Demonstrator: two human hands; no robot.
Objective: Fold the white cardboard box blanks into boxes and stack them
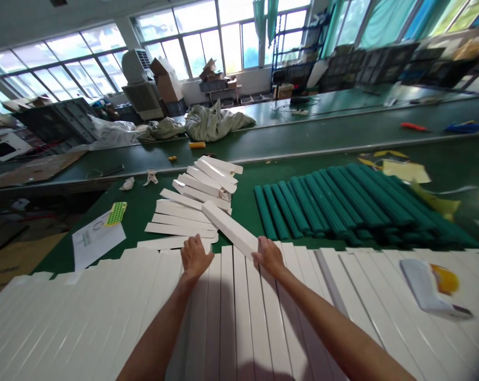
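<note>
My right hand (pixel 270 256) is closed round the near end of a long, narrow white box (pixel 233 227), which slants away to the left over other pieces. My left hand (pixel 195 255) is curled at the far ends of a row of long white boxes (pixel 227 296); what its fingers hold, if anything, is hidden. Just beyond it, loose white boxes (pixel 184 219) lie fanned out in an untidy pile. Right of that pile, dark green ribbed bundles (pixel 322 201) lie side by side on the green table (pixel 243 190).
On the right, a white packet with an orange patch (pixel 433 288) lies on the boxes. At the left are a paper sheet (pixel 97 241) and a green-and-yellow checked pad (pixel 116 213). Crumpled grey sacking (pixel 215 121) and a red-handled tool (pixel 414 127) lie farther back.
</note>
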